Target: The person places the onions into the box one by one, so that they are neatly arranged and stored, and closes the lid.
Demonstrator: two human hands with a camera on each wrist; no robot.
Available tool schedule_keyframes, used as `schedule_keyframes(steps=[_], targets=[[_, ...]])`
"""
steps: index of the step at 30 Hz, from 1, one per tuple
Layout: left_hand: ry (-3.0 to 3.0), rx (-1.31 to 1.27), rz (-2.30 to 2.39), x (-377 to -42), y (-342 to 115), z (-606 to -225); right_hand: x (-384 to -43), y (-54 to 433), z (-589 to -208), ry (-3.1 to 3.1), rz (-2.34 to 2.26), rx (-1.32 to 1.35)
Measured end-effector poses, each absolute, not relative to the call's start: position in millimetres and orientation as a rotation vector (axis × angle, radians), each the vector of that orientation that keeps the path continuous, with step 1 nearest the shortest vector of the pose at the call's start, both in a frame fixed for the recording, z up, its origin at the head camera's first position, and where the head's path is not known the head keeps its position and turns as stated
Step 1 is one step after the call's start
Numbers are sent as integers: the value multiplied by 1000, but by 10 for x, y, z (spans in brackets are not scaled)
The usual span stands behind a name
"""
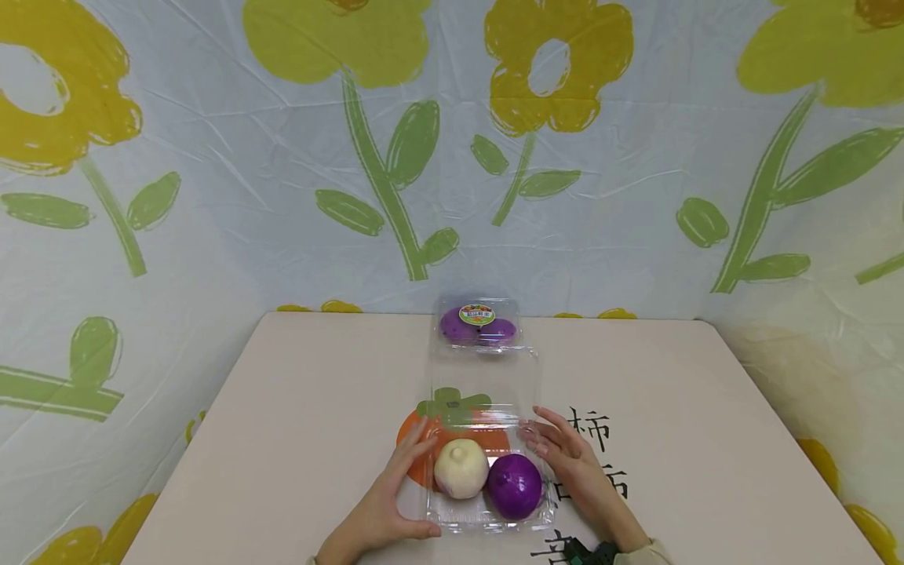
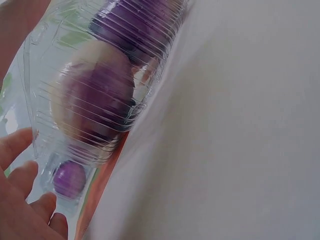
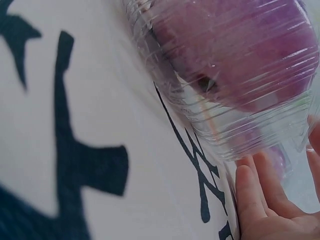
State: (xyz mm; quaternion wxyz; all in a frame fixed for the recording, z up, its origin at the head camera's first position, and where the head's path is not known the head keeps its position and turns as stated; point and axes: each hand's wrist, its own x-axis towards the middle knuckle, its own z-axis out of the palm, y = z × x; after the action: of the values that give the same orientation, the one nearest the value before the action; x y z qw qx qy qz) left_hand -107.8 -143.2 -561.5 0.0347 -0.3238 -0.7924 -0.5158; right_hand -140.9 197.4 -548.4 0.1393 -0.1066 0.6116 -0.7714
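Note:
An open clear plastic clamshell box [image 1: 452,514] lies on the table in front of me, its lid [image 1: 483,377] folded back away from me. Inside sit a cream-white bulb [image 1: 461,468] with a small knob on top and a glossy purple ball-shaped vegetable or fruit [image 1: 515,486], side by side. My left hand [image 1: 388,494] spans the box's left side, thumb at the near corner and fingers spread along the far part. At the far right corner is my right hand [image 1: 575,467], its loosely bent fingers [image 3: 250,195] right at the box's wall.
A second clamshell box [image 1: 519,314], closed and labelled, stands behind the open lid with purple round items inside. The pale tabletop [image 1: 318,392] bears a printed orange persimmon and black characters [image 1: 592,426]. A flower-patterned cloth [image 1: 600,196] hangs behind and at both sides.

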Motion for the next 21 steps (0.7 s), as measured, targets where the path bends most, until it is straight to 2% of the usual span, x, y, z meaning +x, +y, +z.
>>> schedule_keyframes(steps=[21], targets=[[-2367, -955, -1703, -1067, -1422, -5605, -1399, 1971, -5490, 1737, -2259, -411]])
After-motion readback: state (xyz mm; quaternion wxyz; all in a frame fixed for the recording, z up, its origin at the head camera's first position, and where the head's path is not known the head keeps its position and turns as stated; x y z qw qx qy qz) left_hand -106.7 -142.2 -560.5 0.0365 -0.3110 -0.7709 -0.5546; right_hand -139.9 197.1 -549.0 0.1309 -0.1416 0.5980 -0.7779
